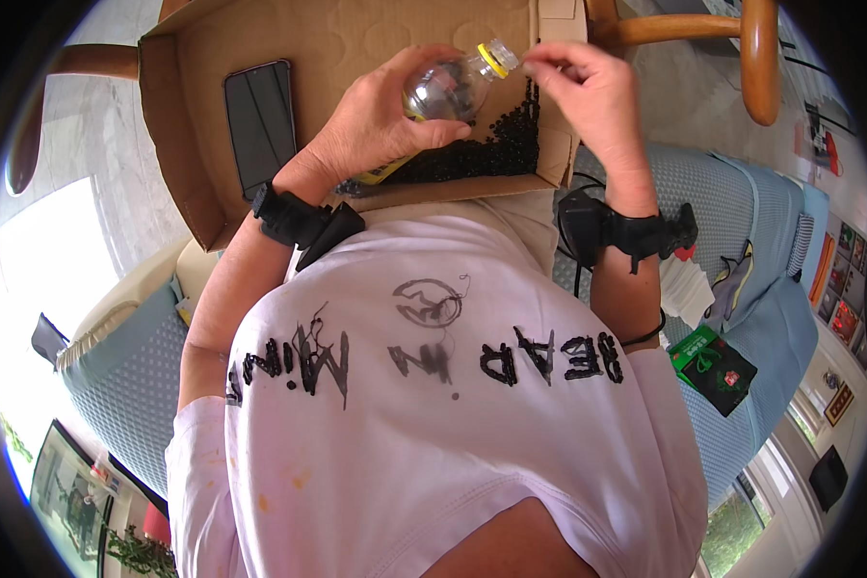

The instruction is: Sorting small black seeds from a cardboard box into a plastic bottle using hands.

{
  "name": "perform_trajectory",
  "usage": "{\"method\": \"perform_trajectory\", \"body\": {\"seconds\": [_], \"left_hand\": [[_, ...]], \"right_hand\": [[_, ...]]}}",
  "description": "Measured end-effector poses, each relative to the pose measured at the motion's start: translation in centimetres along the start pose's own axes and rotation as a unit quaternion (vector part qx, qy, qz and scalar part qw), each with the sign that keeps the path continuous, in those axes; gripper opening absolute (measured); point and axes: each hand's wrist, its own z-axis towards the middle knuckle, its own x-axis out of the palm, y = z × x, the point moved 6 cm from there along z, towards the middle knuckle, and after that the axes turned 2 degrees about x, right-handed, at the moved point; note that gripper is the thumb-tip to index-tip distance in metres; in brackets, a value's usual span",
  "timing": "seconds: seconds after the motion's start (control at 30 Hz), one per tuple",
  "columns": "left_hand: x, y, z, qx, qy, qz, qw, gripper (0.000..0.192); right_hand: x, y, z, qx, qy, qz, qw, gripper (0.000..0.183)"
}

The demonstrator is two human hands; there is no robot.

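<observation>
My left hand (383, 108) grips a clear plastic bottle (444, 90) around its body. The bottle is tilted, its uncapped mouth pointing up to the right, with a yellow ring (493, 61) around the neck. Dark contents show through the plastic. Just right of the mouth is my right hand (585, 87), thumb and forefinger pinched together; nothing can be made out between them. Below both hands, small black beads (506, 144) are heaped in the near right corner of a shallow cardboard box (361, 36). The bottle's lower end is partly hidden by my left hand.
A smartphone (260, 123) lies in the box's left part. Wooden chair legs (758, 65) stand beyond the box. Black straps with devices circle both wrists, and a black cable (574, 267) hangs by the right one. A green and black package (715, 368) rests on the blue sofa cover (693, 180).
</observation>
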Motion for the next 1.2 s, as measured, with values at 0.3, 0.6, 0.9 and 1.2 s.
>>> {"method": "perform_trajectory", "body": {"seconds": [0.3, 0.6, 0.9, 1.2], "left_hand": [[0.0, 0.1, 0.0, 0.012, -0.008, -0.004, 1.0, 0.074], [0.0, -0.2, 0.0, 0.005, -0.006, -0.003, 1.0, 0.073], [0.0, 0.0, 0.0, 0.008, -0.004, 0.006, 1.0, 0.074], [0.1, 0.2, 0.0, 0.007, 0.001, -0.005, 1.0, 0.074]], "right_hand": [[0.2, 0.0, 1.4, 0.015, 0.014, 0.229, 0.973, 0.015], [0.8, 0.6, 1.3, -0.006, 0.029, 0.148, 0.988, 0.016], [0.9, 3.1, 1.2, -0.005, -0.005, 0.172, 0.985, 0.01], [0.6, 2.4, 1.5, -0.014, -0.037, 0.166, 0.985, 0.013]]}}
